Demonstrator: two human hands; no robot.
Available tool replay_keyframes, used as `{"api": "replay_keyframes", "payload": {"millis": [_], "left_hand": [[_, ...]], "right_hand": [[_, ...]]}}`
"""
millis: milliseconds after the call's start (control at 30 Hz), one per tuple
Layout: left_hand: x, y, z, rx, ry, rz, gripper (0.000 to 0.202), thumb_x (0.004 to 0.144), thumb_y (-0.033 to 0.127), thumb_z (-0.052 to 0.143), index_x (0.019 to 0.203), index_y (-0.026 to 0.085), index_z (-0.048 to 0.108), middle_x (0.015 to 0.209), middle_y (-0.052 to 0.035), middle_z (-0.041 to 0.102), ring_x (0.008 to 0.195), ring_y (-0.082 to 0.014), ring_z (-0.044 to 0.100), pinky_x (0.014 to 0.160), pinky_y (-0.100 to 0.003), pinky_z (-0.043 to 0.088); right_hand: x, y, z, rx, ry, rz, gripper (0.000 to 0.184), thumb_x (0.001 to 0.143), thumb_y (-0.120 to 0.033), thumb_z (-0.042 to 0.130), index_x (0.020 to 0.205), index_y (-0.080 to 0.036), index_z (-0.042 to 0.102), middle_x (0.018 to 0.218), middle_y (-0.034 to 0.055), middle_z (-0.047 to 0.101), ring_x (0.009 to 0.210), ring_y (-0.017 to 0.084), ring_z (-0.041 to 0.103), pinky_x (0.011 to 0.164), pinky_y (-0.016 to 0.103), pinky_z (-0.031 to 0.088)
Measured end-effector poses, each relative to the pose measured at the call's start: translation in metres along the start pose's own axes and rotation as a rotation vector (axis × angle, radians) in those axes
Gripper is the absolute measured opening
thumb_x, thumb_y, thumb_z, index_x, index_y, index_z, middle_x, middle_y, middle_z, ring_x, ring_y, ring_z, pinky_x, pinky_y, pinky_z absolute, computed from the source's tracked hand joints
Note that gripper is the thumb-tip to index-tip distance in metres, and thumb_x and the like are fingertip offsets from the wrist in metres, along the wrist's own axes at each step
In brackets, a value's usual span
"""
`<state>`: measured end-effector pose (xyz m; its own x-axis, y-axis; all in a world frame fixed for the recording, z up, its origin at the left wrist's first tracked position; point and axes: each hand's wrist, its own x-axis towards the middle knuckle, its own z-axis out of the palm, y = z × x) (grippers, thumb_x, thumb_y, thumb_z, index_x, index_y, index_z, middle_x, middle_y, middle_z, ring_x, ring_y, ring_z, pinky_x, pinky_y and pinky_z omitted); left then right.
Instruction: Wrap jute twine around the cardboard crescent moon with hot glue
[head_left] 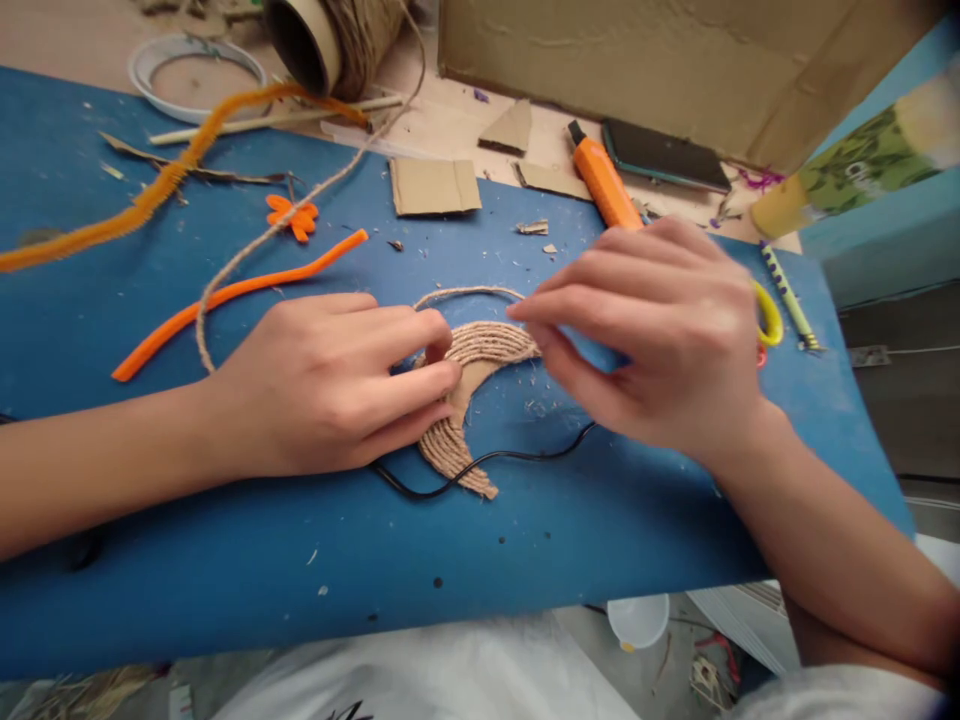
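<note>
A cardboard crescent (469, 390) lies on the blue mat, with rows of jute twine (491, 340) laid along its curve and bare cardboard at the inner middle. My left hand (337, 390) rests against its left side, fingers bent and tips pressed on the crescent, partly hiding it. Above the crescent's upper tip, my right hand (652, 330) has thumb and forefinger pinched at the end of a loose length of twine (469, 291) that arcs over from the left hand. More twine runs under the left hand from the spool (367, 40). A black cable (517, 457) crosses the crescent's lower tip.
Orange pipe cleaner (172, 170), an orange foam strip (240, 290) and a small orange flower (292, 217) lie at left. Cardboard scraps (435, 187), an orange glue gun (604, 180) and a phone (664, 155) are farther back. A large cardboard box (637, 70) stands behind.
</note>
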<state>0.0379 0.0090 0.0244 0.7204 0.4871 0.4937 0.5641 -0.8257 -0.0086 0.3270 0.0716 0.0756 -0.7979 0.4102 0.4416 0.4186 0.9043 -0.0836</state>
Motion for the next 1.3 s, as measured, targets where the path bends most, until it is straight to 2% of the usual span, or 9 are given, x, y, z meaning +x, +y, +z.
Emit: {"api": "replay_keyframes", "payload": {"millis": [167, 333, 467, 633, 800, 967, 1067, 1200, 1300], "left_hand": [[0.001, 0.0, 0.0, 0.009, -0.015, -0.001, 0.021, 0.118, 0.035, 0.064, 0.107, 0.021, 0.076, 0.108, -0.0065, 0.083, 0.068, -0.0184, 0.063, 0.064, -0.038, 0.052], [0.001, -0.001, 0.001, 0.008, -0.006, 0.002, 0.02, 0.118, 0.034, 0.062, 0.115, 0.018, 0.073, 0.114, -0.0088, 0.084, 0.077, -0.0213, 0.071, 0.069, -0.039, 0.055], [-0.001, 0.0, 0.002, -0.001, 0.004, 0.0, 0.02, 0.118, 0.035, 0.063, 0.12, 0.017, 0.071, 0.118, -0.0085, 0.083, 0.081, -0.0219, 0.072, 0.073, -0.04, 0.056], [0.0, 0.001, 0.002, -0.009, 0.011, -0.025, 0.023, 0.119, 0.036, 0.058, 0.12, 0.016, 0.069, 0.117, -0.0089, 0.081, 0.086, -0.0225, 0.075, 0.074, -0.04, 0.057], [0.002, 0.001, 0.001, 0.006, 0.002, -0.033, 0.019, 0.118, 0.031, 0.056, 0.117, 0.016, 0.069, 0.115, -0.0088, 0.081, 0.086, -0.0225, 0.074, 0.073, -0.039, 0.056], [0.003, 0.002, 0.002, 0.005, -0.01, -0.024, 0.018, 0.117, 0.029, 0.056, 0.118, 0.016, 0.069, 0.115, -0.0091, 0.08, 0.085, -0.0232, 0.072, 0.073, -0.04, 0.056], [0.003, 0.002, 0.002, 0.009, -0.007, -0.026, 0.019, 0.117, 0.029, 0.056, 0.117, 0.016, 0.07, 0.115, -0.0094, 0.08, 0.084, -0.0234, 0.072, 0.073, -0.04, 0.056], [0.003, 0.001, 0.002, 0.009, -0.016, -0.026, 0.019, 0.117, 0.028, 0.056, 0.118, 0.015, 0.07, 0.116, -0.0097, 0.08, 0.085, -0.023, 0.073, 0.075, -0.039, 0.055], [0.002, 0.001, 0.002, 0.003, -0.022, -0.031, 0.019, 0.117, 0.028, 0.056, 0.118, 0.015, 0.07, 0.115, -0.0094, 0.08, 0.084, -0.0226, 0.073, 0.075, -0.038, 0.055]], "right_hand": [[0.012, 0.037, -0.009, -0.096, -0.012, 0.156, 0.012, 0.107, -0.025, 0.073, 0.109, -0.027, 0.084, 0.102, 0.0093, 0.084, 0.095, 0.032, 0.073, 0.079, 0.049, 0.051], [0.035, 0.107, 0.026, -0.181, -0.171, 0.011, 0.016, 0.091, -0.027, 0.086, 0.106, -0.033, 0.084, 0.101, 0.0078, 0.084, 0.093, 0.033, 0.066, 0.066, 0.044, 0.04], [0.051, 0.133, 0.044, -0.088, -0.252, 0.066, 0.01, 0.085, -0.028, 0.088, 0.085, -0.031, 0.079, 0.087, 0.0075, 0.078, 0.079, 0.029, 0.06, 0.066, 0.042, 0.037], [0.071, 0.122, 0.035, 0.009, -0.236, 0.221, 0.01, 0.087, -0.022, 0.083, 0.082, -0.028, 0.078, 0.081, 0.0071, 0.075, 0.074, 0.027, 0.06, 0.073, 0.043, 0.041], [0.112, 0.088, 0.033, -0.151, -0.197, 0.267, 0.029, 0.088, -0.01, 0.075, 0.109, -0.029, 0.083, 0.119, 0.0137, 0.084, 0.114, 0.039, 0.07, 0.091, 0.052, 0.052], [0.149, 0.061, 0.049, -0.063, -0.458, 0.358, 0.035, 0.096, -0.03, 0.08, 0.13, -0.024, 0.082, 0.138, 0.0179, 0.082, 0.126, 0.043, 0.073, 0.097, 0.053, 0.055], [0.154, 0.065, 0.055, -0.03, -0.515, 0.377, 0.034, 0.09, -0.027, 0.083, 0.124, -0.022, 0.082, 0.135, 0.0168, 0.083, 0.118, 0.038, 0.076, 0.092, 0.046, 0.055], [0.143, 0.085, 0.049, 0.086, -0.396, 0.356, 0.014, 0.087, -0.024, 0.082, 0.099, -0.029, 0.076, 0.111, 0.0073, 0.085, 0.1, 0.03, 0.074, 0.084, 0.042, 0.053], [0.126, 0.098, 0.033, 0.152, -0.262, 0.327, 0.02, 0.082, -0.022, 0.084, 0.088, -0.03, 0.066, 0.098, 0.0052, 0.082, 0.089, 0.028, 0.068, 0.077, 0.043, 0.049]]}}
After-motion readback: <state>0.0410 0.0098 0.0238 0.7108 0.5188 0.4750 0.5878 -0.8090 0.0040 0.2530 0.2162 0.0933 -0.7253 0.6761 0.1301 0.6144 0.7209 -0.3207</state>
